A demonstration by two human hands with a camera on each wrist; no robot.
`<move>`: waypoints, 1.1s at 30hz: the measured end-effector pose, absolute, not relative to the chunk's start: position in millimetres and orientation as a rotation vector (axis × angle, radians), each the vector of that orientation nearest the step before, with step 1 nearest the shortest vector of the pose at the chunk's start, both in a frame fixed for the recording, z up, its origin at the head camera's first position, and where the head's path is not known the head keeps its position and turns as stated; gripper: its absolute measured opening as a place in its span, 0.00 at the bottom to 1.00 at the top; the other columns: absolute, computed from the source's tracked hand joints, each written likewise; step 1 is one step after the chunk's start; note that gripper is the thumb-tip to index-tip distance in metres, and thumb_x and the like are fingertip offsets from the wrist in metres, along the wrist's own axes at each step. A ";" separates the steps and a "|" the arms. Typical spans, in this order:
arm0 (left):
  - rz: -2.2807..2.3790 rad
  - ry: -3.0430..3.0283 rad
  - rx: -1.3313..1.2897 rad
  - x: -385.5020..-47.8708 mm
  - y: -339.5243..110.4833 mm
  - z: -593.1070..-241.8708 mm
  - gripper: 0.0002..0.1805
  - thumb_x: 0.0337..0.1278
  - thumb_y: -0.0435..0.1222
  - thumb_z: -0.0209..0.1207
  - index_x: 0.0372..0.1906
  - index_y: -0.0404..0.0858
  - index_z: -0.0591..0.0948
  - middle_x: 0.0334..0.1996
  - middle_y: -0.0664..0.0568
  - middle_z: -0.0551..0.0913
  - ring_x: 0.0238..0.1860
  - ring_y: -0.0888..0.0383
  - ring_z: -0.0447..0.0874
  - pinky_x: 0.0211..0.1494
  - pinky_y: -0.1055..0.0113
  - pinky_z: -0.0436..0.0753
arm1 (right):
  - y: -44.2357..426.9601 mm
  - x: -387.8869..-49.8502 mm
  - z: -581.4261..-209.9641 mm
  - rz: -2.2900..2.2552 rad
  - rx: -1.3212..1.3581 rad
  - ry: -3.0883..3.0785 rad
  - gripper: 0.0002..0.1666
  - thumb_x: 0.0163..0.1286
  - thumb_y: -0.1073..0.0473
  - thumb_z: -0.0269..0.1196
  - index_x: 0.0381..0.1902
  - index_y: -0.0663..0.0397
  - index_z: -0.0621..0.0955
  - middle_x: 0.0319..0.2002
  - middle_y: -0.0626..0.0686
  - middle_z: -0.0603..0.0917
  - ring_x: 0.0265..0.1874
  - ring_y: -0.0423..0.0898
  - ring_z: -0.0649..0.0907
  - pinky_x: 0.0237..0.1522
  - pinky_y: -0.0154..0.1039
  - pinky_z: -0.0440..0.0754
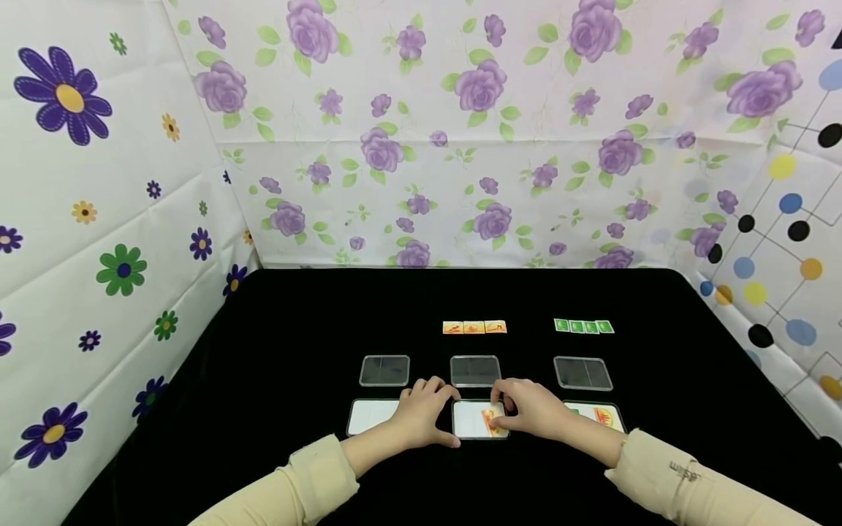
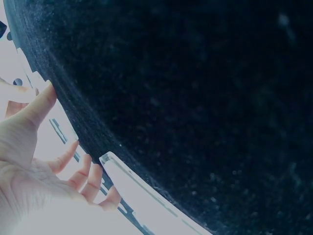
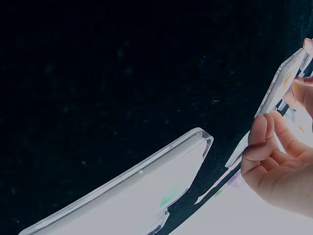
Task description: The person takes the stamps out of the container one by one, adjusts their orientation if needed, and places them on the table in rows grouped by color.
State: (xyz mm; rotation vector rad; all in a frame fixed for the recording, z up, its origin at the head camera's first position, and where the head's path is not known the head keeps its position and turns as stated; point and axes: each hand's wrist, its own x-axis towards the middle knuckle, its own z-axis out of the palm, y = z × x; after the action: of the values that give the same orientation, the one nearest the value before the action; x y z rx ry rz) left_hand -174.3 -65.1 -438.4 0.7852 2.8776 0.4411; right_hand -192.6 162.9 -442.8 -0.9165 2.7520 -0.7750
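Orange-printed, the card (image 1: 488, 418) lies at the right end of the near middle tray (image 1: 468, 419). The left hand (image 1: 419, 418) brackets the tray with spread fingers; the right hand (image 1: 536, 410) curls at the card, its pinch unclear. Placing seems underway, probably needing alignment next.

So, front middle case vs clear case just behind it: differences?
The front middle case is white inside; the clear case shows black through it. The front middle case bears an orange picture at its right end; the clear case bears none. Both are rectangular with rounded corners.
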 end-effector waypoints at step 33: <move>0.459 2.866 0.792 -176.0 -65.2 -439.1 0.37 0.35 0.52 0.73 0.54 0.43 0.74 0.55 0.46 0.73 0.54 0.47 0.70 0.51 0.46 0.72 | 164.4 -194.7 -445.9 -0.882 -0.880 2.626 0.22 0.50 0.60 0.73 0.34 0.53 0.70 0.27 0.47 0.71 0.25 0.37 0.68 0.26 0.29 0.68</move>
State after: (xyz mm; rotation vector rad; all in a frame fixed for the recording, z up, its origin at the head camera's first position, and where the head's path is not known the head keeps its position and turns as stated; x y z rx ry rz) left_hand -176.0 -65.2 -439.1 0.7922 2.8656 0.4588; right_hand -194.7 164.4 -445.9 -0.8798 2.6259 -0.8819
